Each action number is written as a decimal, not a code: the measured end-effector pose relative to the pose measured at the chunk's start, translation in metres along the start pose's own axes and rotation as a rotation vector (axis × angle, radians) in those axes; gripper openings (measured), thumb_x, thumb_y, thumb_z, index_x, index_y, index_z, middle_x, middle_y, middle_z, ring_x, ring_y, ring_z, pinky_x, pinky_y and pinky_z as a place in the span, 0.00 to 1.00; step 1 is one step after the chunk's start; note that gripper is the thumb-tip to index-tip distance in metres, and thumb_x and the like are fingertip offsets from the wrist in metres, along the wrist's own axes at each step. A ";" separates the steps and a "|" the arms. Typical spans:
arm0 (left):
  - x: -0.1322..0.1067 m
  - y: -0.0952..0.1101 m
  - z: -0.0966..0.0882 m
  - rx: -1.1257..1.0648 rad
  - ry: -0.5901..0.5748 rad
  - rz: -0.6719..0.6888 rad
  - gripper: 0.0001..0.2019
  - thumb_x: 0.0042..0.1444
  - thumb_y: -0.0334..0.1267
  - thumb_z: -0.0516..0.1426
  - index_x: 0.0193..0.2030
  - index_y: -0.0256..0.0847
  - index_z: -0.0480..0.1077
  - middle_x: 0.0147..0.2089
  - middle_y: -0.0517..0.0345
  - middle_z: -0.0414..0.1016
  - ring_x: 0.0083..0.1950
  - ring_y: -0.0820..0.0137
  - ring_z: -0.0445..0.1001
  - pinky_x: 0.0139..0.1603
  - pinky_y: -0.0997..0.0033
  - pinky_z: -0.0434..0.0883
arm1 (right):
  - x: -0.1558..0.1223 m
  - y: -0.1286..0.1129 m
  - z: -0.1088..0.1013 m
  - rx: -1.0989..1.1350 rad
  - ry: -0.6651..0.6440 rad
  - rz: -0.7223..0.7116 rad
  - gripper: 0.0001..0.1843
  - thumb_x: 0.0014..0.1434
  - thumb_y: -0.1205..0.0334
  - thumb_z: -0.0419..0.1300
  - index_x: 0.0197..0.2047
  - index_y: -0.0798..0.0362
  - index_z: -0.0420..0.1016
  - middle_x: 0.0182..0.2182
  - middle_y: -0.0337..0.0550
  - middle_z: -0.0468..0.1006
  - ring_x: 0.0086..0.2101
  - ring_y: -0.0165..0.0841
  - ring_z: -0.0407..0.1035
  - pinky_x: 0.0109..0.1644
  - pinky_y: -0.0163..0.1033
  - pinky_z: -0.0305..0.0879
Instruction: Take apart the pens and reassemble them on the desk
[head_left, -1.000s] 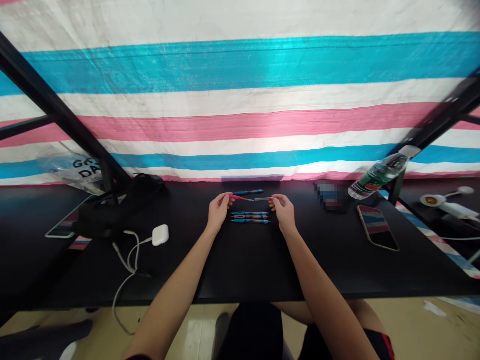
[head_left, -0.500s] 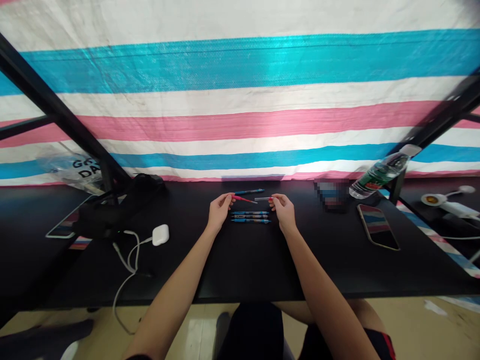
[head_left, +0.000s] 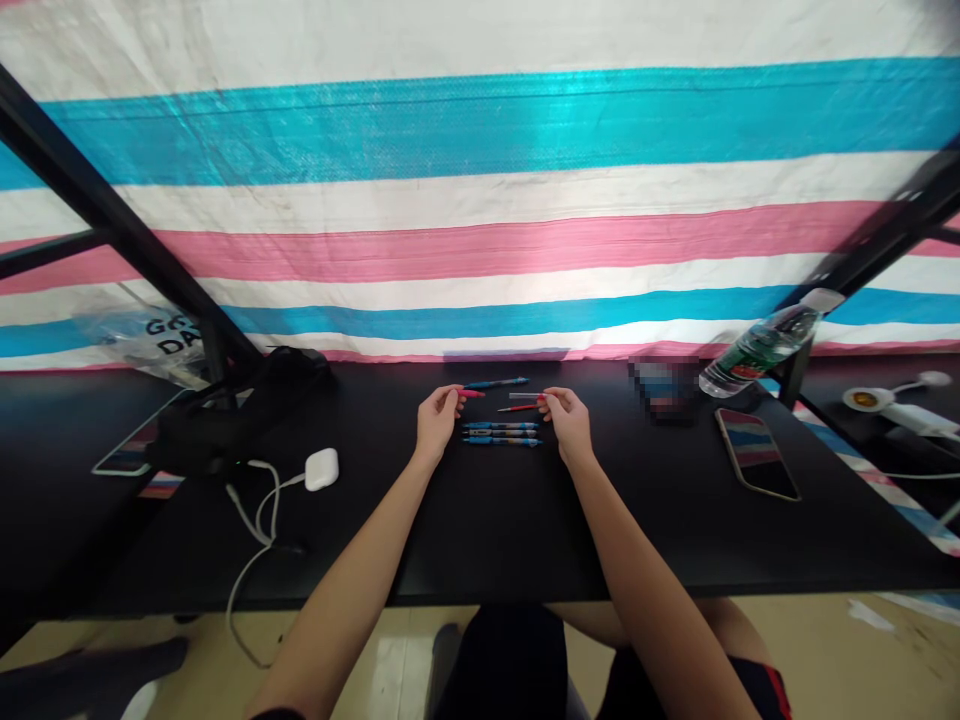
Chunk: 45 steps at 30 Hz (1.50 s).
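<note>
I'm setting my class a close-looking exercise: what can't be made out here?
All in the head view:
Red piece, left end: hidden by the left hand.
Clear tube, right end: hidden by the right hand.
Whether the red stick touches the right hand: too small.
Print on the three blue pens: too small.
Items under the pixelated patch: blurred.
Lettering on the plastic bag: partly hidden by a black post.

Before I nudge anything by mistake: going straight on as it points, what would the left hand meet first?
Probably the farthest blue pen, lying just beyond the left hand; depth is unclear, so the hand might pass above it.
</note>
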<state>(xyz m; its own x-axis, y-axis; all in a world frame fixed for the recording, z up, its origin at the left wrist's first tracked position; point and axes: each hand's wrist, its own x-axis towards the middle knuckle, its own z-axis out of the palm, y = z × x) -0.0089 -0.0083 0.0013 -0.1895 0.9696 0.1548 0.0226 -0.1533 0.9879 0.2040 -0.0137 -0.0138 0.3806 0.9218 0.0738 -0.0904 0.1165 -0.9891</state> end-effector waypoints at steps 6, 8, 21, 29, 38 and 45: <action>-0.002 0.003 -0.001 -0.017 -0.035 -0.030 0.08 0.48 0.36 0.57 0.37 0.37 0.71 0.36 0.52 0.77 0.35 0.69 0.75 0.32 0.72 0.69 | -0.001 -0.005 0.005 0.165 -0.045 0.060 0.15 0.42 0.52 0.65 0.31 0.52 0.70 0.26 0.41 0.76 0.26 0.32 0.69 0.25 0.35 0.63; -0.003 0.004 -0.001 -0.046 -0.054 -0.036 0.08 0.47 0.36 0.58 0.35 0.37 0.69 0.35 0.52 0.77 0.38 0.66 0.77 0.33 0.71 0.69 | -0.002 -0.006 0.006 0.207 -0.072 0.090 0.16 0.41 0.52 0.66 0.30 0.52 0.69 0.26 0.41 0.76 0.26 0.31 0.69 0.25 0.35 0.63; -0.001 -0.004 -0.003 0.001 -0.036 0.008 0.02 0.47 0.31 0.54 0.30 0.38 0.66 0.31 0.56 0.75 0.33 0.69 0.76 0.30 0.72 0.68 | -0.004 -0.014 0.005 0.249 -0.148 0.133 0.14 0.43 0.55 0.63 0.34 0.52 0.75 0.21 0.37 0.73 0.23 0.29 0.66 0.25 0.36 0.62; -0.003 -0.001 -0.003 0.361 -0.079 0.246 0.08 0.50 0.29 0.53 0.33 0.40 0.72 0.36 0.54 0.75 0.39 0.67 0.74 0.40 0.66 0.70 | -0.004 -0.014 0.006 0.282 -0.123 0.166 0.14 0.40 0.57 0.65 0.32 0.53 0.76 0.21 0.37 0.73 0.23 0.27 0.65 0.25 0.34 0.60; -0.006 0.006 -0.007 0.612 -0.182 0.289 0.10 0.52 0.29 0.57 0.39 0.41 0.77 0.38 0.54 0.79 0.43 0.63 0.74 0.48 0.62 0.70 | -0.004 -0.014 0.006 0.278 -0.138 0.161 0.13 0.41 0.57 0.65 0.32 0.53 0.75 0.21 0.37 0.73 0.23 0.27 0.65 0.25 0.34 0.60; -0.002 0.003 -0.009 0.602 -0.248 0.286 0.09 0.51 0.29 0.58 0.36 0.42 0.78 0.36 0.53 0.79 0.39 0.62 0.73 0.43 0.62 0.69 | -0.005 -0.015 0.006 0.272 -0.136 0.160 0.13 0.42 0.57 0.65 0.32 0.54 0.75 0.21 0.38 0.73 0.23 0.27 0.64 0.25 0.34 0.60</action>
<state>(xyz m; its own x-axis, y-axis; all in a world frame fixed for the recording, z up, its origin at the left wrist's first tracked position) -0.0175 -0.0124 0.0043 0.1319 0.9328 0.3353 0.5902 -0.3457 0.7295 0.1980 -0.0174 0.0013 0.2177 0.9750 -0.0453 -0.3879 0.0439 -0.9207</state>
